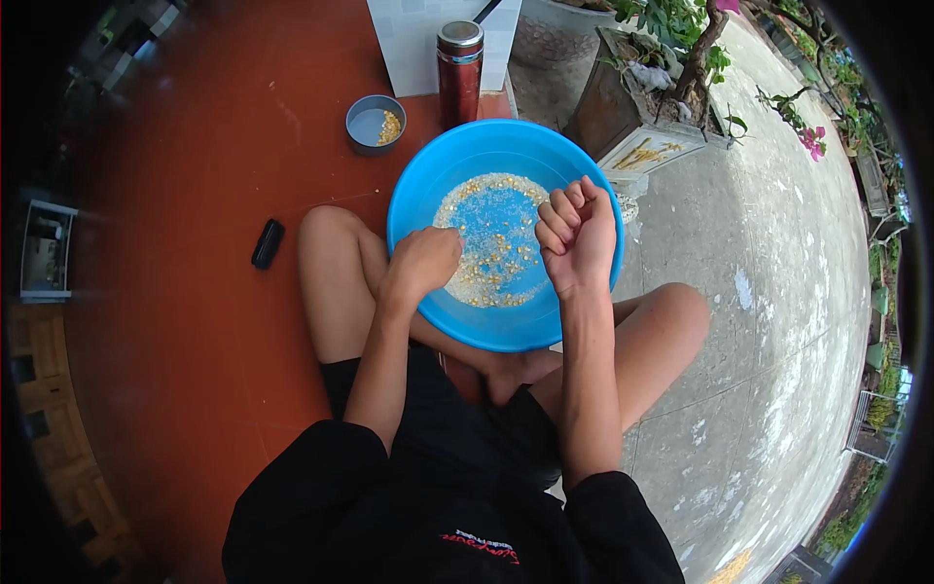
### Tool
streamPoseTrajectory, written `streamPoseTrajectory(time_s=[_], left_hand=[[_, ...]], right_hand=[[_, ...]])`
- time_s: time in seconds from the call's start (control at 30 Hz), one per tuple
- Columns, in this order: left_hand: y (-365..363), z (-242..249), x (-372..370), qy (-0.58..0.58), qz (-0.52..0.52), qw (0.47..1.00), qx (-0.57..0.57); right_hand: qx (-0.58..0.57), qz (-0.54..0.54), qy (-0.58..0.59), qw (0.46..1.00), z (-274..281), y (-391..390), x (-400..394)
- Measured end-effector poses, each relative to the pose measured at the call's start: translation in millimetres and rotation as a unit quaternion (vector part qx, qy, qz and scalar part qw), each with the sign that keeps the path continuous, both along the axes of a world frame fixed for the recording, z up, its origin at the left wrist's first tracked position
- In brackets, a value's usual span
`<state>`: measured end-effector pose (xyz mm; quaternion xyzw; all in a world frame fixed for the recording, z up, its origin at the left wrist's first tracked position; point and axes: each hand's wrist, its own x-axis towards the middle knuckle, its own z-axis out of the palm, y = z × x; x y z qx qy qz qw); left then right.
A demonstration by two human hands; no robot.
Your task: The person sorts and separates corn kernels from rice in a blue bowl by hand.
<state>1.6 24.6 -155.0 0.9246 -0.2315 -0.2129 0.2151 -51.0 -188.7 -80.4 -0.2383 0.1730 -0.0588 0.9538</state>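
Note:
A blue plastic basin (409,195) rests by my crossed legs, with white rice grains (457,282) and yellow corn kernels (501,255) spread over its bottom. My left hand (426,261) is over the basin's left side, back up, its fingers bent down and closed near the grains; the fingertips are hidden. Over the right side, my right hand (578,238) is turned palm up with its fingers curled in. Whatever lies inside that curl cannot be seen. A small grey bowl (361,138) beyond the basin holds some corn kernels (389,127).
Behind the basin stands a red thermos flask (459,83) beside a pale tiled block (418,44). A planter (632,122) with a flowering tree is at the right rear. A black object (268,243) lies on the red floor (204,321) at the left; grey concrete (769,321) extends right.

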Motion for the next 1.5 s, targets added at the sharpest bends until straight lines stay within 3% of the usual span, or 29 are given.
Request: streamPoseTrajectory(time_s=[0.1,0.17,0.27,0.37,0.47,0.57,0.67,0.77,0.97,1.0,1.07,1.17,1.27,1.4,1.47,1.5], left_hand=[[-1.0,-16.8,3.6,-0.002,-0.003,0.998,-0.069],[-7.7,-21.9,11.3,-0.011,0.007,0.994,-0.104],[-16.8,-48.5,24.2,-0.005,-0.075,0.995,-0.07],[-29.6,-61.2,24.8,0.028,-0.153,0.982,0.106],[-36.0,-63.7,15.7,-0.071,-0.191,0.978,0.044],[-42.2,-70.7,12.9,-0.096,-0.193,0.976,0.028],[-42.5,-73.8,-0.3,-0.016,-0.256,0.964,0.072],[-45.1,-80.0,-15.1,0.142,-0.381,0.912,0.047],[-55.4,-43.0,-10.2,0.245,-0.347,0.905,-0.026],[-53.4,-45.7,-9.4,0.317,-0.271,0.904,-0.093],[-47.1,-42.1,-8.1,0.443,-0.102,0.864,-0.216],[-40.9,-18.3,-8.2,0.486,0.085,0.803,-0.335],[-31.6,-2.6,-15.6,0.462,0.165,0.734,-0.469],[-34.0,23.7,-27.2,0.493,0.293,0.6,-0.557],[-31.3,16.5,-28.7,0.513,0.318,0.495,-0.625],[-30.1,1.6,-26.0,0.539,0.24,0.44,-0.677]], right_hand=[[0.17,-0.02,-0.008,0.985,-11.4,-12.6,0.1],[0.169,-0.064,-0.005,0.984,-16.1,-17.0,-0.6],[0.136,-0.133,-0.002,0.982,-18.6,-19.4,-3.2],[0.105,-0.19,0.0,0.976,-19.8,-23.9,-4.7],[0.086,-0.211,-0.004,0.974,-16.1,-27.0,-8.6],[0.051,-0.245,-0.004,0.968,-11.9,-27.6,-9.8],[0.052,-0.257,-0.001,0.965,-7.9,-29.9,-11.0],[0.064,-0.252,-0.002,0.966,-5.8,-26.6,-11.5],[0.073,-0.241,-0.005,0.968,-2.3,-28.6,-11.6],[0.078,-0.232,-0.008,0.97,-1.5,-29.2,-12.3],[0.086,-0.208,-0.005,0.974,4.0,-28.1,-12.2],[0.063,-0.143,-0.008,0.988,-0.3,-33.4,-13.5],[-0.112,-0.078,0.035,0.99,8.9,-37.9,-12.9],[-0.379,0.057,0.05,0.922,20.7,-31.0,-13.1],[-0.365,0.109,0.045,0.923,23.2,-23.8,-13.6],[-0.359,0.137,0.042,0.922,23.8,-20.7,-13.4]])
